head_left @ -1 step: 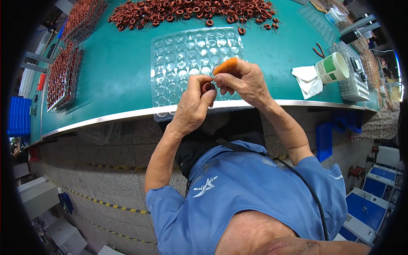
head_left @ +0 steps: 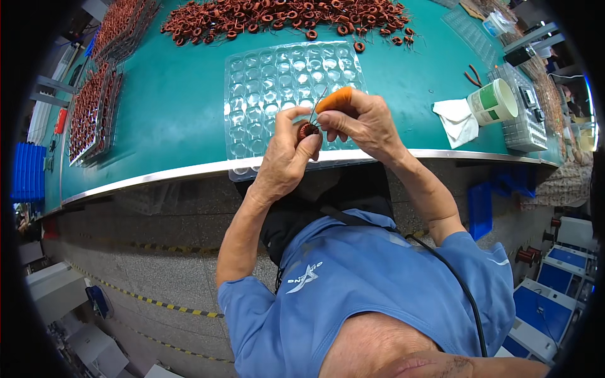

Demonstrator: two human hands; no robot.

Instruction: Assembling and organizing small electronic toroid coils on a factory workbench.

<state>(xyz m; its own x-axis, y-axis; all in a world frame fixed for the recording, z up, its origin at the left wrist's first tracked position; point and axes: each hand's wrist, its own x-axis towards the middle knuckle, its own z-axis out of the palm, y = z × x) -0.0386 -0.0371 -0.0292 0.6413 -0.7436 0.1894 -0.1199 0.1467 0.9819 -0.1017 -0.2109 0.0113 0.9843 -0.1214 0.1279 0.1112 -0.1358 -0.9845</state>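
Note:
My left hand [head_left: 285,154] grips a small ring-shaped coil [head_left: 307,130], wound with reddish-brown copper wire, between thumb and fingers. Thin wire leads [head_left: 322,98] stick up from it. Close on its right, my right hand [head_left: 362,123] is pinched at the leads, with an orange finger cot [head_left: 336,99] on its index finger. Exactly where the fingertips meet the wire is partly hidden. Beneath both hands lies a clear plastic tray [head_left: 252,72] with rows of round pockets, on the green tabletop and reaching past its front edge.
A large heap of similar coils [head_left: 283,17] spreads along the back. Stacked trays of coils [head_left: 94,116] stand at the left. To the right are a white cloth [head_left: 457,121], a tipped white-and-green tub [head_left: 491,102] and pliers [head_left: 472,75]. A blue bin [head_left: 480,210] sits below the table edge.
My left index finger has lifted slightly off the leads, and more of the coil shows. My right hand has barely moved.

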